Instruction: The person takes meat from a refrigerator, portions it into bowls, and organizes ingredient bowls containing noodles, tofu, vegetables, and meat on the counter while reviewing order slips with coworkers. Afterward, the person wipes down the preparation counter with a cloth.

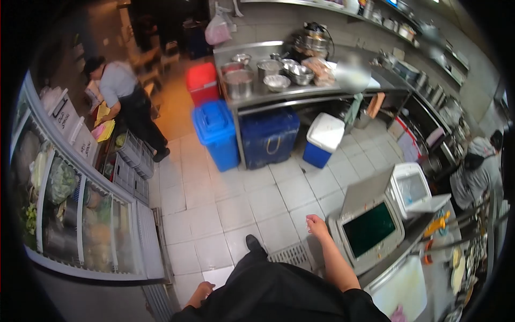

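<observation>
Tiled floor [230, 201] lies clear between fridge [152, 247] and bench [300, 92]. The right hand [317, 225], empty, loosely curled, hangs beside the bin [378, 249]; the left hand's [203, 291] spread I cannot tell.

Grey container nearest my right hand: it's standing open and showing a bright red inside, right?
Not quite: the colour is wrong. In the head view, the grey container nearest your right hand does stand open, but its inside shows dark green, not bright red.
</observation>
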Available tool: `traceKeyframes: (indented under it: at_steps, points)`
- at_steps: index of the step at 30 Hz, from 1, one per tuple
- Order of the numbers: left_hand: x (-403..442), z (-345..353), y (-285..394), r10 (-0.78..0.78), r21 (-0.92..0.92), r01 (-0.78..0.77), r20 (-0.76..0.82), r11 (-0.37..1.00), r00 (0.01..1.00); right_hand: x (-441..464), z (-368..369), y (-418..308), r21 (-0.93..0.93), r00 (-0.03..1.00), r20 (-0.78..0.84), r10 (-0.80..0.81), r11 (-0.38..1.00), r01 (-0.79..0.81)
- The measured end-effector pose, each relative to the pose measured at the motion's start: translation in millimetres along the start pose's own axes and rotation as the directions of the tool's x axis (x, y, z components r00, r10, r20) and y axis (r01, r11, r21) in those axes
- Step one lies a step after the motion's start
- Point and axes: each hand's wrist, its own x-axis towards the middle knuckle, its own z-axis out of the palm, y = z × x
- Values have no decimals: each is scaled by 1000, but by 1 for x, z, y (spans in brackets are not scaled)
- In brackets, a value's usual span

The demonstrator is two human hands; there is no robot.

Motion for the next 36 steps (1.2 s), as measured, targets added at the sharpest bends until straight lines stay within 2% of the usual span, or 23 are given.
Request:
traceKeyframes:
  at_steps: [4, 5, 6, 7, 8, 9, 10, 14, 17, 18, 20, 22, 23, 24, 25, 26, 27, 28, 29, 31, 34, 35, 36]
  points:
    - [64, -82, 65, 149, 411, -113, -56, 905, 987, 103, 13, -65, 85, 997, 35, -69, 994, 66]
    - [79, -111, 72, 150, 405, -112, -65, 907, 987, 123, 16, -73, 78, 998, 56, -39, 996, 35]
    - [108, -131, 70, 71, 11, -71, -95, 997, 993, 140, 18, -79, 70, 997, 60, -41, 997, 37]
    - [125, -148, 74, -12, -387, -21, -84, 922, 996, 155, 19, -82, 103, 997, 82, 11, 995, -19]
    - [140, -169, 76, -9, -393, -25, -84, 919, 996, 172, 20, -86, 138, 993, 103, 57, 988, -71]
    - [156, -199, 84, -157, -623, 68, -89, 779, 984, 191, 18, -92, 132, 993, 102, 55, 989, -68]
    - [169, -225, 93, -298, -810, 138, -48, 570, 953, 207, 14, -96, 141, 993, 92, 74, 986, -87]
    - [210, -327, 114, -354, -721, 174, -104, 670, 930, 260, -9, -97, 233, 991, 53, 123, 963, -132]
    - [234, -403, 144, -308, -760, -17, -283, 649, 908, 304, -24, -99, 257, 974, 11, 226, 941, -221]
    - [241, -432, 155, -314, -758, -11, -283, 652, 906, 319, -31, -97, 263, 973, 16, 229, 938, -225]
    - [255, -503, 181, -318, -828, -223, -425, 514, 848, 357, -44, -91, 308, 944, -14, 330, 900, -310]
    - [276, -581, 195, -245, -764, -435, -591, 477, 769, 398, -61, -72, 409, 924, -20, 381, 847, -340]
    - [280, -629, 214, -254, -728, -484, -647, 486, 719, 443, -72, 5, 131, 896, -189, 402, 915, -382]
    - [274, -679, 235, -263, -690, -522, -696, 501, 668, 487, -83, 76, -137, 841, -352, 410, 867, -480]
    - [272, -727, 250, -211, -585, -581, -784, 566, 584, 482, -89, 60, -402, 840, -417, 346, 759, -512]
    - [270, -772, 268, -151, -473, -629, -856, 617, 495, 474, -102, 35, -633, 849, -460, 259, 575, -518]
    - [254, -819, 304, -136, -403, -680, -901, 612, 412, 491, -117, 35, -356, 738, -423, 525, 653, -669]
    - [246, -867, 334, -129, -370, -703, -919, 607, 372, 512, -130, 32, -52, 601, -292, 744, 615, -787]
    - [240, -910, 358, -123, -342, -721, -932, 603, 340, 514, -135, 3, -54, 596, -290, 749, 609, -792]
    - [237, -987, 403, -70, -242, -723, -963, 647, 260, 500, -153, -67, -378, 582, -565, 585, 444, -813]
    - [260, -1098, 458, 39, -131, -747, -978, 652, 206, 557, -190, 36, -635, 801, -422, 424, 493, -595]
    - [276, -1138, 467, 90, -103, -755, -974, 648, 210, 557, -191, 23, -670, 831, -475, 291, 492, -555]
    - [299, -1178, 476, 105, -95, -747, -971, 658, 216, 557, -186, -9, -670, 826, -478, 299, 484, -563]
